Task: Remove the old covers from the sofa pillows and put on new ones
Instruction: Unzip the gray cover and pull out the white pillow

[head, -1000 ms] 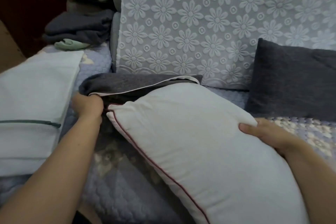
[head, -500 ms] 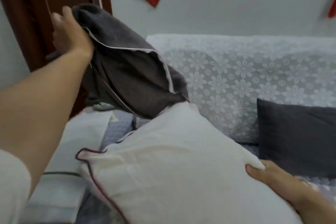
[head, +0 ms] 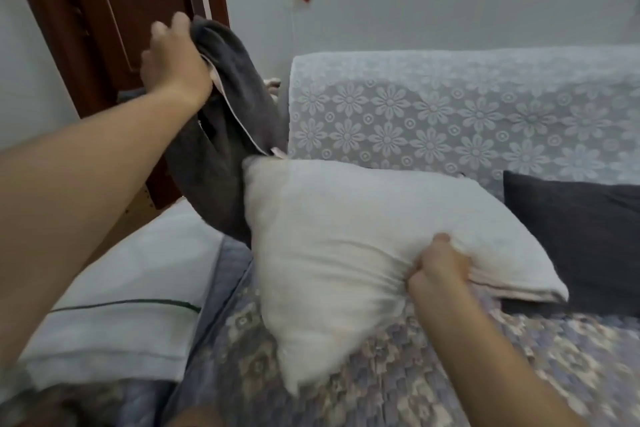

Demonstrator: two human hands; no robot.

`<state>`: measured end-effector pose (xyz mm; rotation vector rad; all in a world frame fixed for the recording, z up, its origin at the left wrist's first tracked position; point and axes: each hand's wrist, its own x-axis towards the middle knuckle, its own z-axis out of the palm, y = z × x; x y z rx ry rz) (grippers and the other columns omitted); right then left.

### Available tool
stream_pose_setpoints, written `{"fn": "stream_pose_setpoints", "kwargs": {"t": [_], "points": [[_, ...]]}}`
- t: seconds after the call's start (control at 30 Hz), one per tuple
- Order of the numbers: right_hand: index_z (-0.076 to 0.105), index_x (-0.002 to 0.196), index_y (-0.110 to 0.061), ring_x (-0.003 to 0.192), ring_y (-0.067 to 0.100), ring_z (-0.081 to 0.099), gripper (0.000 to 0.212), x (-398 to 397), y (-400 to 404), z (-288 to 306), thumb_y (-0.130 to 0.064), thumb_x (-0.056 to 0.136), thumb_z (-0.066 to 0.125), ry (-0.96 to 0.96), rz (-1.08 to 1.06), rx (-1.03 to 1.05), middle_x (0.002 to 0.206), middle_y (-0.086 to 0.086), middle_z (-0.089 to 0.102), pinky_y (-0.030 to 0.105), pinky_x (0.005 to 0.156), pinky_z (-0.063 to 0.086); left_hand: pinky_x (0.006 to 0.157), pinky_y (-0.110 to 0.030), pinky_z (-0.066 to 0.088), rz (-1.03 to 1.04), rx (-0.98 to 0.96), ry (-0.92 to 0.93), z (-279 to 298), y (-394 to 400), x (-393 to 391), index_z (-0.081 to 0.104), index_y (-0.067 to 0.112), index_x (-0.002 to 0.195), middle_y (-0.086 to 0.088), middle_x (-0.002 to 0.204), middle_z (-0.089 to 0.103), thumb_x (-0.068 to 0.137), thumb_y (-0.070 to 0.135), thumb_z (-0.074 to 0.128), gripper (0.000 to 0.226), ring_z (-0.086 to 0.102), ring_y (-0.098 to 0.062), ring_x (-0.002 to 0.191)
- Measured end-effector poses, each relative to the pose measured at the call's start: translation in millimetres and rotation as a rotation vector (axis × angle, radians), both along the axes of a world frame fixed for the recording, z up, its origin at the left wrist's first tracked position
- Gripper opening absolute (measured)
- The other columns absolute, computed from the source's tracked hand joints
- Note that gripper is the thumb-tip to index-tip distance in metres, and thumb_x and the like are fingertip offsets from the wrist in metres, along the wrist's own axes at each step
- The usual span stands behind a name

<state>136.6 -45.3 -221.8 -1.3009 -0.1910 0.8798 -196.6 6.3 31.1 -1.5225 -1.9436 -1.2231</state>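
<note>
A bare white pillow [head: 349, 253] lies tilted on the sofa seat [head: 450, 374]. My right hand [head: 440, 270] grips its near right edge, bunching the fabric. My left hand [head: 173, 59] is raised high at the left and holds the dark grey old cover [head: 221, 149], which hangs down, its lower end still touching the pillow's far left corner. A second pillow in a dark grey cover [head: 581, 236] leans against the backrest at the right.
A white cushion with a dark green line [head: 121, 295] lies on the seat at the left. A white floral lace throw [head: 450, 114] covers the backrest. Behind my left hand stand a dark wooden door [head: 121, 10] and a grey wall.
My left hand lifted the grey cover up off the pillow from the seat to head height. My right hand went from resting on the pillow's edge to gripping it, and the pillow tilted.
</note>
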Motion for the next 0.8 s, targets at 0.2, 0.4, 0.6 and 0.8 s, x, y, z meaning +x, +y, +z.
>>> {"fn": "stream_pose_setpoints", "kwargs": {"t": [0.2, 0.4, 0.6, 0.8], "points": [[0.062, 0.1, -0.005, 0.068, 0.025, 0.064, 0.021, -36.0, -11.4, -44.7, -0.023, 0.104, 0.053, -0.197, 0.831, -0.418, 0.095, 0.014, 0.066, 0.027, 0.059, 0.053, 0.086, -0.046, 0.043, -0.058, 0.137, 0.043, -10.9, -3.1, 15.1, 0.046, 0.014, 0.116, -0.014, 0.126, 0.049, 0.102, 0.015, 0.038, 0.016, 0.056, -0.041, 0.106], [0.047, 0.14, -0.011, 0.09, 0.021, 0.072, 0.05, -39.4, 11.9, 16.9, -0.022, 0.094, 0.065, -0.513, 0.966, -0.176, 0.116, 0.008, 0.065, 0.033, 0.078, 0.055, 0.087, -0.042, 0.04, -0.195, 0.246, 0.037, 41.0, 0.7, 28.6, 0.05, 0.015, 0.114, -0.01, 0.121, 0.052, 0.1, 0.01, 0.032, 0.023, 0.054, -0.03, 0.102], [0.016, 0.156, -0.03, 0.133, 0.023, 0.047, 0.116, -93.1, 33.0, 87.4, -0.049, 0.065, 0.085, -0.836, 0.882, 0.213, 0.151, 0.002, 0.04, 0.038, 0.109, 0.044, 0.08, -0.038, 0.039, -0.398, 0.126, 0.134, 89.9, -5.6, 83.0, 0.055, 0.016, 0.122, -0.011, 0.117, 0.052, 0.097, 0.012, 0.042, 0.028, 0.047, -0.025, 0.091], [0.067, 0.116, -0.019, 0.108, 0.033, 0.064, 0.035, 30.8, 50.5, 105.2, -0.039, 0.087, 0.06, -1.066, 0.376, 0.046, 0.113, 0.011, 0.07, 0.037, 0.088, 0.049, 0.1, -0.046, 0.05, -0.46, -0.224, 0.098, 75.5, 12.3, 66.7, 0.062, 0.017, 0.121, -0.017, 0.122, 0.064, 0.091, 0.014, 0.054, 0.031, 0.059, -0.037, 0.115]]}}
